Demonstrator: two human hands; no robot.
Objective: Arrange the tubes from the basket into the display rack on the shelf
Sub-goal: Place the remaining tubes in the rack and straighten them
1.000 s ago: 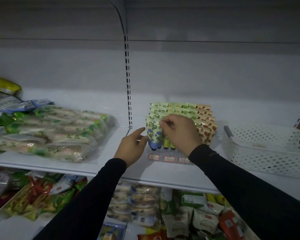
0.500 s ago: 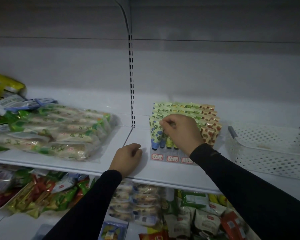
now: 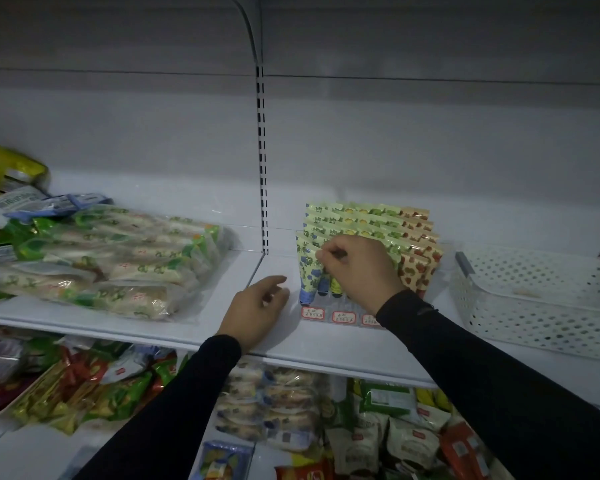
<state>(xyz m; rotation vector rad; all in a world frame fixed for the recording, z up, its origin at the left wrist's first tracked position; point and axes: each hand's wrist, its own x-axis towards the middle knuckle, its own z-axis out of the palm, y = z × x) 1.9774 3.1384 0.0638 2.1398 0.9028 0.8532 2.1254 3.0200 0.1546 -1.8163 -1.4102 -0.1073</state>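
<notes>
- right hand (image 3: pixel 359 271) over the front row of the display rack (image 3: pixel 343 315); fingers curled, thumb and forefinger pinching the top of a tube (image 3: pixel 321 268) in the front row, second slot from the rack's left end as far as I can tell
- left hand (image 3: pixel 257 311) low on the shelf (image 3: pixel 326 351) near its front edge, just beside the rack's left end; fingers loosely curled, holding nothing; can't tell if fingertips touch the rack
- tubes (image 3: pixel 364 223) stand upright in stepped rows on the rack; blue-flower prints at the left end, yellow and green mid, strawberry prints at the right end; caps down
- red-framed price tags (image 3: pixel 343 317) along the rack's front edge
- white perforated basket (image 3: pixel 534 313) on the same shelf toward its right end, apart from the rack; what's inside isn't readable, only a small pale spot on its floor
- left shelf section: clear-wrapped food packs (image 3: pixel 118 265) piled across it
- lower shelf: mixed snack bags (image 3: pixel 378 427); both sleeves black
</notes>
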